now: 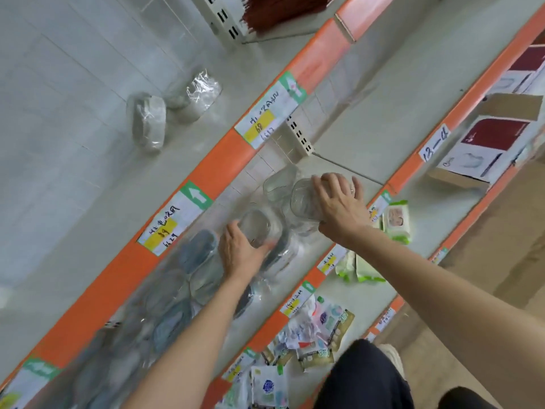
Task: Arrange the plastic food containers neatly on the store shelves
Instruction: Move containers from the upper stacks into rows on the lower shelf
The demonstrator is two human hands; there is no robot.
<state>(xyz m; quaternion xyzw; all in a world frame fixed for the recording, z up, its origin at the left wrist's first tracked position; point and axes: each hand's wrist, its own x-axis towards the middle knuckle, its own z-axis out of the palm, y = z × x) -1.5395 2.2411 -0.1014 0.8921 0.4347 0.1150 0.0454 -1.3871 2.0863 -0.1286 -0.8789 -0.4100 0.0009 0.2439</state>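
- Store shelf with orange front edge: clear lidded plastic containers in rows.
- Left hand: fingers curled round one clear container.
- Right hand: fingers gripping another clear tub.
- Handling: probably light, stiff, slippery; hold by sides.

You face pale metal store shelves, seen tilted, each front edged with an orange strip. White price labels with yellow patches and green arrows sit on those strips. Behind the upper shelf runs a white tiled wall. A slotted cream upright rises at the back. To your right lies a brownish floor. The light is soft and even.
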